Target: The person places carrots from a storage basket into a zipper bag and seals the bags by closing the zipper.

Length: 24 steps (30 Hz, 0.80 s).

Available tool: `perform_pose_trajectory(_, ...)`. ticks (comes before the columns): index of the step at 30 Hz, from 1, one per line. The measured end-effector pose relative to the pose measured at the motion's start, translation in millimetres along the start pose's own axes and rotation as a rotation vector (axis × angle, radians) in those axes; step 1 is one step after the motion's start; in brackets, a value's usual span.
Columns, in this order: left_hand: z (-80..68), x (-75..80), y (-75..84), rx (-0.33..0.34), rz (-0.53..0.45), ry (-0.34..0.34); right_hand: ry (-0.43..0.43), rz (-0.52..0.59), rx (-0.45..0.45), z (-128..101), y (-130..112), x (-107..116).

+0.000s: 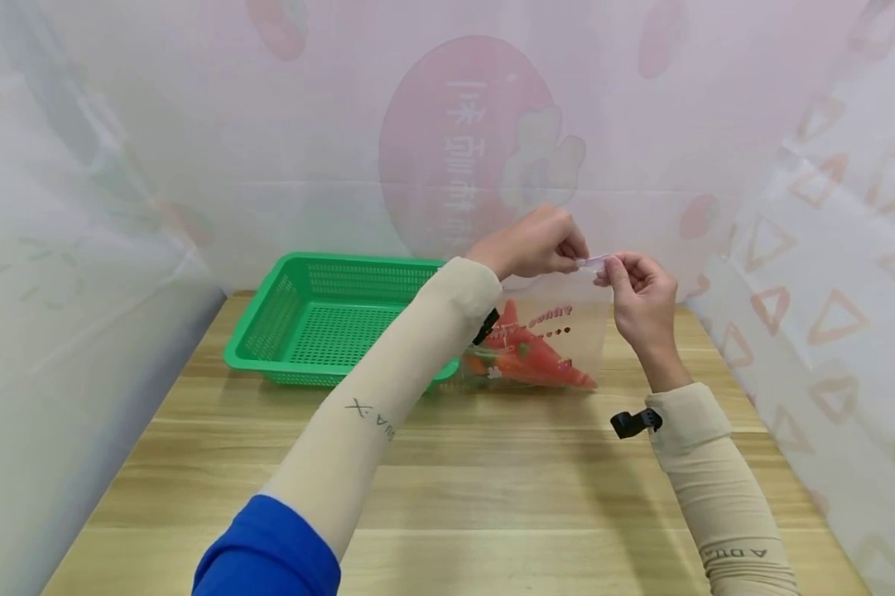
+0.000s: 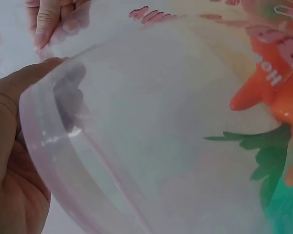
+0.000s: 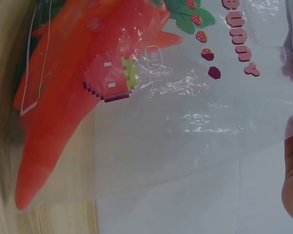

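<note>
A clear zip bag with pink print stands at the right end of a green basket. Its pinkish zip edge is at the top. The left hand pinches that edge from the left, while the right hand holds it close by with thumb and fingers. Inside the bag lie long, tapered red-orange vegetable shapes, like carrots or peppers. Green leaves show among them in the left wrist view. From the left wrist, the bag's mouth looks parted near the left hand.
The green plastic basket sits on the wood-grain table, its right end hidden by the left arm. Printed white cloth hangs behind the table and along both sides.
</note>
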<state>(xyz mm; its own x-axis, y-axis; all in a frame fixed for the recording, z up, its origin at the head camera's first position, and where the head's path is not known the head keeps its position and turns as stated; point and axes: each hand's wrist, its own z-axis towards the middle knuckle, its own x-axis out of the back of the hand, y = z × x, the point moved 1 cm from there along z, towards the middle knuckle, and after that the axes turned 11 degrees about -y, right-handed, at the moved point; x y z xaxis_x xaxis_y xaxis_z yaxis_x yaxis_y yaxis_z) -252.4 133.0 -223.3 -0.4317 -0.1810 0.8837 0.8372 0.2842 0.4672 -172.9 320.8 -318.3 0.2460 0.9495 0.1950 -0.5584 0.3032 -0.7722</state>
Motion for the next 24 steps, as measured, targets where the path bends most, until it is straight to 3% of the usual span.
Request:
perform_pose_trajectory(12, -13.0, 6.9, -4.4, -0.019, 0.053, -0.026, 0.046, -0.012, 0.01, 0.8, -1.3, 0.7)
perform_pose_trajectory(17, -20.9, 9.1, -5.8, 0.003, 0.054, -0.043, 0.061, -0.022, 0.021, 0.7, -0.6, 3.4)
perform_pose_trajectory(24, -22.6, 7.7, -10.3, 0.035, 0.033, -0.032, 0.014, 0.079, 0.012, 2.5, 1.9, 6.8)
